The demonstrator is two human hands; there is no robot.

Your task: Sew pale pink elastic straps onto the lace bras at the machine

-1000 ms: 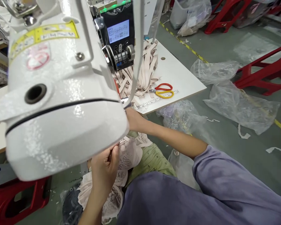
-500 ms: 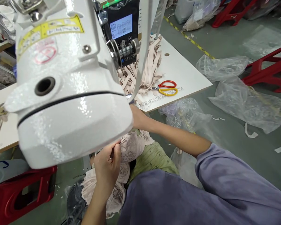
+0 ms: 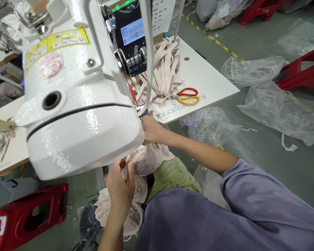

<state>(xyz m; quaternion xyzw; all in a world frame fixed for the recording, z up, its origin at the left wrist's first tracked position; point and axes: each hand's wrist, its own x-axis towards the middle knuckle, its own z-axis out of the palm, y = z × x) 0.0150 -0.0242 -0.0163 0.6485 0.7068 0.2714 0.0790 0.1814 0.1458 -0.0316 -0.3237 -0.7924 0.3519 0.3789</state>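
Observation:
The white head of a sewing machine (image 3: pixel 81 139) fills the left middle of the view and covers the sewing area beneath it. Below its lower edge, my left hand (image 3: pixel 120 186) pinches the edge of a pale pink lace bra (image 3: pixel 145 165) between thumb and fingers. That bra lies over my lap, and more lace bras (image 3: pixel 133 219) hang in a pile under my left forearm. My right hand (image 3: pixel 153 129) reaches in at the machine's right side, just above the bra; its fingers are hidden behind the machine head.
On the white table (image 3: pixel 209 76) lie a heap of beige straps (image 3: pixel 163 76) and scissors with red and yellow handles (image 3: pixel 188 97). A control panel (image 3: pixel 132 35) stands behind the machine. Red stools (image 3: pixel 42 212) and plastic bags (image 3: pixel 285 108) are on the floor.
My view has shifted slightly. My left thumb and fingers have parted a little at the bra's edge, and more of its lace border shows. The right hand stays beside the machine.

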